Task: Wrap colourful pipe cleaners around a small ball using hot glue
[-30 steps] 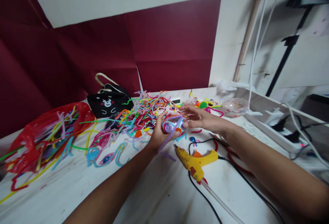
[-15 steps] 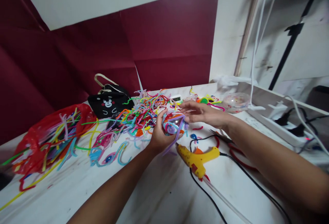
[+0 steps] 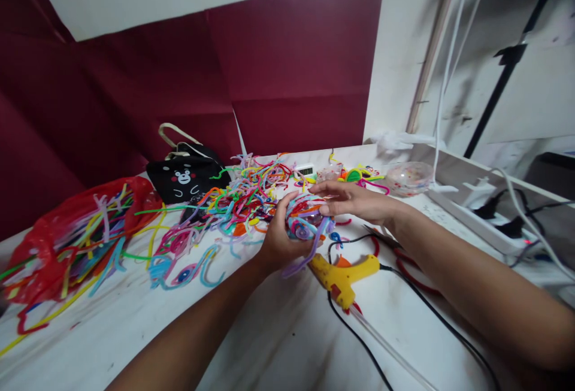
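A rounded clear plastic piece wrapped in coloured pipe cleaners (image 3: 302, 217) sits in my left hand (image 3: 277, 238), which is closed around its left side and underside. My right hand (image 3: 350, 200) reaches over from the right, fingers on the upper edge and thumb at a purple pipe cleaner (image 3: 318, 240). That strand hangs down the front, its lower end curling below the piece. Part of the wrapped piece is hidden by my fingers. Just below and right of it, a yellow hot glue gun (image 3: 344, 274) lies on the white table (image 3: 269, 331).
A heap of pipe cleaners (image 3: 242, 196) lies behind my left hand. Further left are a red plastic bag of pipe cleaners (image 3: 40, 259) and a black bag (image 3: 173, 178). A clear bowl (image 3: 408, 176) and a grey tray with plugs (image 3: 476, 223) stand right. A black cable (image 3: 431, 304) crosses under my right arm.
The view has shifted slightly, so most things sit a little further left. The wrapped piece has turned slightly in my hands, and the purple strand's lower end has swung a little. Both hands keep their hold.
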Demonstrator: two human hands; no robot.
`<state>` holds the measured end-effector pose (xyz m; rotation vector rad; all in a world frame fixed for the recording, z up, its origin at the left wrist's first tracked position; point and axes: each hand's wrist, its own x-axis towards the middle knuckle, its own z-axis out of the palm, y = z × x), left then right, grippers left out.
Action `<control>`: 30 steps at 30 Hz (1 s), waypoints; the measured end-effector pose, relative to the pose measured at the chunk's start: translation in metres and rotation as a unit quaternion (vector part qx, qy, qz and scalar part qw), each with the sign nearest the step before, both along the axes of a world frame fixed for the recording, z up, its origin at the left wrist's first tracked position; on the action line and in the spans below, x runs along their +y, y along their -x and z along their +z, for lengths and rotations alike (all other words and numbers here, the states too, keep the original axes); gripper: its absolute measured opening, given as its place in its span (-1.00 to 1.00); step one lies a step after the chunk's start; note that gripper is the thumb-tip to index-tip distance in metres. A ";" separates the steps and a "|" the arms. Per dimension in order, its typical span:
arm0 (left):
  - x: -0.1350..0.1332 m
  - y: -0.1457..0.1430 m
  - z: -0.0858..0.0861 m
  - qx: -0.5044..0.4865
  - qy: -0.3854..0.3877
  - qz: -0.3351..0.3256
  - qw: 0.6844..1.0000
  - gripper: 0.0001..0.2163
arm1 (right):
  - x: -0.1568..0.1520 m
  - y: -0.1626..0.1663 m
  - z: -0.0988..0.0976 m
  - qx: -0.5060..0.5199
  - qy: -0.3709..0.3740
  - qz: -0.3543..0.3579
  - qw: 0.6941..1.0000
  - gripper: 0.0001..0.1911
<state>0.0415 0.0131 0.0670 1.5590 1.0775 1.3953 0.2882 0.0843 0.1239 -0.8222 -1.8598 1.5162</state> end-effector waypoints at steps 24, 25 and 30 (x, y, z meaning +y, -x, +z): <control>-0.001 0.001 -0.006 0.035 -0.011 -0.022 0.999 -0.04 | -0.003 0.002 -0.003 -0.025 -0.015 0.019 0.999 -0.24; -0.001 0.001 -0.006 0.035 -0.012 -0.024 0.999 -0.04 | -0.004 0.002 -0.003 -0.026 -0.016 0.019 0.999 -0.23; 0.000 0.002 -0.007 0.057 -0.017 -0.028 0.998 -0.02 | -0.003 0.005 -0.004 -0.018 -0.004 0.028 0.999 -0.26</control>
